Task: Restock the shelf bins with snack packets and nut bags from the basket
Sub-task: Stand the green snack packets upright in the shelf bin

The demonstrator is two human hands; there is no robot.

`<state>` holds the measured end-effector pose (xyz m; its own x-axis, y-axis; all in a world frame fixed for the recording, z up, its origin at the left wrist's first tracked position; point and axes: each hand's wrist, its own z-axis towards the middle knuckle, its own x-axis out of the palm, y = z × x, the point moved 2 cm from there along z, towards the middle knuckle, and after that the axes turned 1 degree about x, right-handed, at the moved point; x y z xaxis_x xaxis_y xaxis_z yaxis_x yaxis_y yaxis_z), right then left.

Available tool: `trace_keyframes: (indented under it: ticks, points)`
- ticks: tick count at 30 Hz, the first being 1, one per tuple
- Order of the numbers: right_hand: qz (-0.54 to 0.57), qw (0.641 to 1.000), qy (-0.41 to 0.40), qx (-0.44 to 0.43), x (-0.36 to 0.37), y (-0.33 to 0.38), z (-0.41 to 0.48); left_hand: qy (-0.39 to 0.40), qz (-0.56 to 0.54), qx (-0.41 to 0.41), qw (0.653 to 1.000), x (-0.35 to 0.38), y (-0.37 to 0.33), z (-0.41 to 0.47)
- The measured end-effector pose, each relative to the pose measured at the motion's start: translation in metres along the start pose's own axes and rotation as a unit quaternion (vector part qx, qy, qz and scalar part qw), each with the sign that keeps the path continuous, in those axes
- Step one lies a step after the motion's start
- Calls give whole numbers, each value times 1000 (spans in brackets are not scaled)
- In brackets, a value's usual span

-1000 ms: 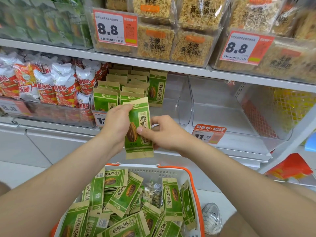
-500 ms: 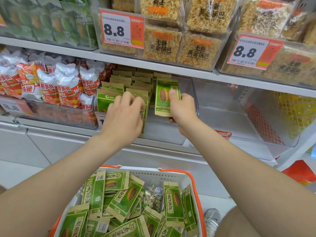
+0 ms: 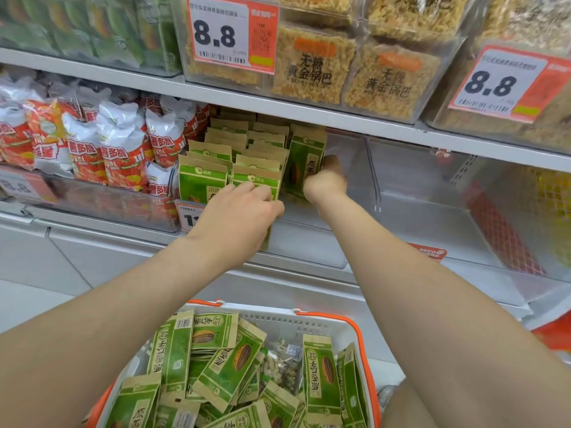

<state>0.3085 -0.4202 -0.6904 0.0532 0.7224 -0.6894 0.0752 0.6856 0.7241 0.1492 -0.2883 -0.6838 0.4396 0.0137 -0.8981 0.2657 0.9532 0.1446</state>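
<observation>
A clear shelf bin (image 3: pixel 349 180) on the middle shelf holds rows of upright green sunflower-seed packets (image 3: pixel 202 183). My right hand (image 3: pixel 326 180) reaches deep into the bin and grips one green packet (image 3: pixel 304 162), upright at the right end of the rows. My left hand (image 3: pixel 244 208) rests on the front packets, fingers curled over their tops, pressing them leftward. Below, a white basket (image 3: pixel 312 322) with orange handles holds several more green packets (image 3: pixel 231 362) and a clear nut bag (image 3: pixel 282 362).
Red-and-white snack bags (image 3: pixel 92 149) fill the bin to the left. An empty clear bin (image 3: pixel 432 217) stands to the right. The upper shelf holds boxes of rice crisps (image 3: pixel 312 66) behind 8.8 price tags (image 3: pixel 222 32). White floor lies below.
My right hand has carried the green packet from in front of the shelf into the bin and pushed it further back. My left hand has moved up onto the front packets.
</observation>
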Motion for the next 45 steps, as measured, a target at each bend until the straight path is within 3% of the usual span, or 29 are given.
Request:
trace_keyframes:
  ticks: [6,12,18,23,29,35,41,45]
  points:
    - [-62,998,-28,5,12,-1,24,15,6,-1,1000,4,2,4]
    - [-6,998,-43,46,11,-4,27,15,3,-6,1000,0,2,4]
    - [5,997,30,72,10,-9,11,11,6,-15,1000,-2,-1,2]
    - [-22,995,97,1,2,-12,-4,4,-10,-28,1000,-2,-2,-6]
    - [-71,968,224,-92,5,-22,-13,7,-24,-40,999,-6,-9,-15]
    - [-135,950,247,-137,13,-21,-10,26,-19,-37,999,-7,-10,-13]
    - [-51,980,138,-134,9,-7,2,36,-7,-34,999,-6,-7,-5]
    - [-75,977,124,-155,9,-8,-4,45,0,-31,999,-5,-8,-2]
